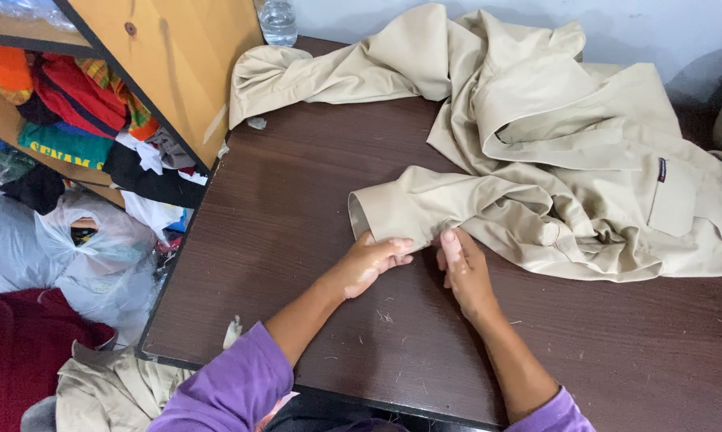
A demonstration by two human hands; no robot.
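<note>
Purple sleeves come in from the near edge, forearms angled inward. The left hand (370, 262) and right hand (463, 268) sit close together, fingers pinching the edge of the beige shirt (553, 152) just behind its sleeve cuff (377, 212). The shirt is heaped across the far side of the dark tabletop (297, 208). Probably that light pinch could slip, and the crumpled bulk might drag the sleeve askew.

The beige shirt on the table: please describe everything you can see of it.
The beige shirt is plain woven cloth, crumpled and spread over the far half of the dark brown table. One sleeve stretches left; the other, cuff open, points toward the person. A chest pocket shows. The left hand and right hand touch the near sleeve's edge.
</note>
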